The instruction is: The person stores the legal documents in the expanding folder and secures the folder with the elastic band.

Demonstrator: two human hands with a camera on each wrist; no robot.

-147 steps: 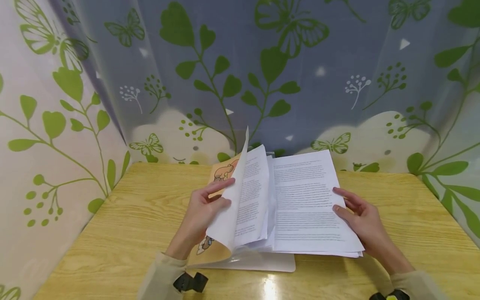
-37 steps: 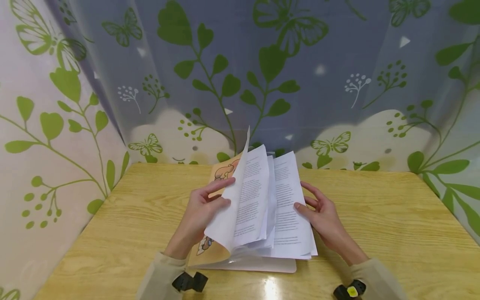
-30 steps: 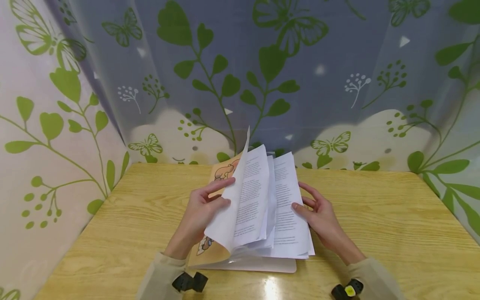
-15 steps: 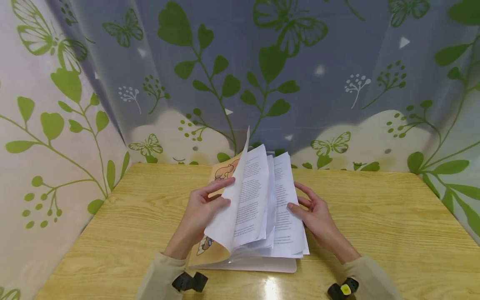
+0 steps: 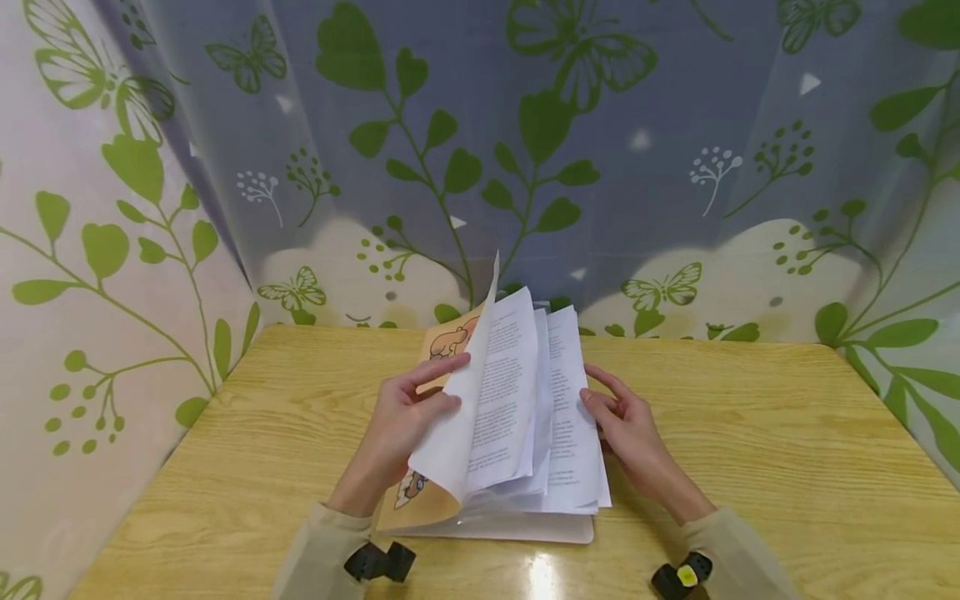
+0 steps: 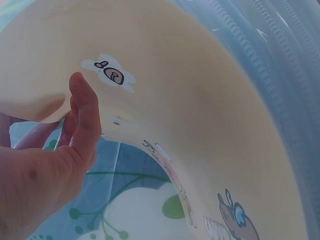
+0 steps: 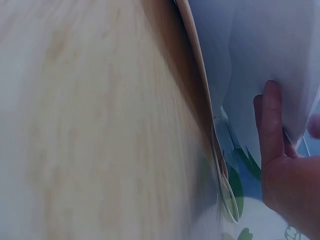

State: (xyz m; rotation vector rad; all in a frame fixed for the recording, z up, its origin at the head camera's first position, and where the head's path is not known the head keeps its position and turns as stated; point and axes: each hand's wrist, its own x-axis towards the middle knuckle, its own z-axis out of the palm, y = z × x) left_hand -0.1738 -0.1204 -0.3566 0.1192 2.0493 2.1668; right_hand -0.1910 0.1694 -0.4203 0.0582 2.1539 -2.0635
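A folder with an orange cartoon-printed cover (image 5: 427, 504) lies partly opened on the table. My left hand (image 5: 405, 421) grips the bent cover between thumb and fingers; the left wrist view shows the cover's cartoon side (image 6: 200, 95) curving away from the fingers. Printed pages (image 5: 502, 392) stand just inside the cover. To their right, my right hand (image 5: 633, 429) pinches the outer edge of a stack of printed sheets (image 5: 567, 425), thumb on the front. The sheets' left part is hidden behind the inner pages. In the right wrist view, straight fingers (image 7: 271, 115) lie against the paper.
The wooden table (image 5: 750, 433) carries the folder near its middle. A blue curtain (image 5: 660, 167) with green leaves and butterflies hangs behind it, and pale patterned cloth (image 5: 60, 350) borders the left side. The folder's lower flap (image 5: 555, 529) sticks out below the sheets.
My right hand has moved left with the stack of sheets, which now sits further behind the inner pages. Its thumb has shifted slightly upward. The left hand stays on the cover.
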